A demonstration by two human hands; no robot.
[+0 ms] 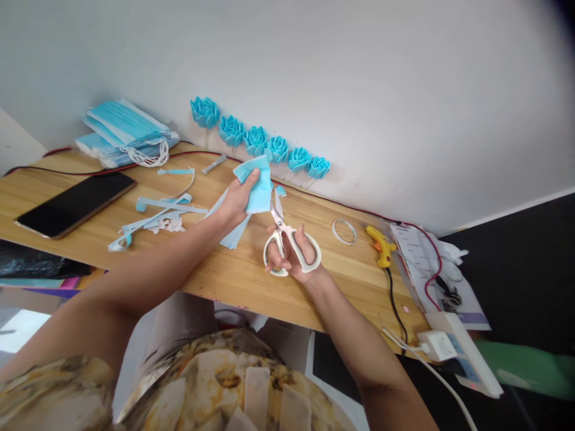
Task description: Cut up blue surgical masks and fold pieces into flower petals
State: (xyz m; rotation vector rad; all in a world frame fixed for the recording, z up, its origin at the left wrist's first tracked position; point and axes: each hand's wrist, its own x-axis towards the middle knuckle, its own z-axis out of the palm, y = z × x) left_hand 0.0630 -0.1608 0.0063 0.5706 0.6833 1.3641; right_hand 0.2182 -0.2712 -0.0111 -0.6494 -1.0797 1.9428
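My left hand (238, 197) grips a folded piece of blue mask fabric (260, 190) above the table. In my right hand (294, 251) is a pair of white-handled scissors (279, 218), with my fingers through the loops. The blades stand partly apart, their tips close to the fabric's right edge. A small blue scrap (281, 191) lies just behind the tips. Pale blue strips (236, 233) rest on the table beneath my left hand.
Along the wall stand several blue fabric flowers (256, 140). At left are a stack of face masks (123, 131), a phone (76, 203) and cut-off trimmings (155, 215). A tape roll (344, 231), a yellow glue gun (381, 244) and a power strip (469, 353) are at right.
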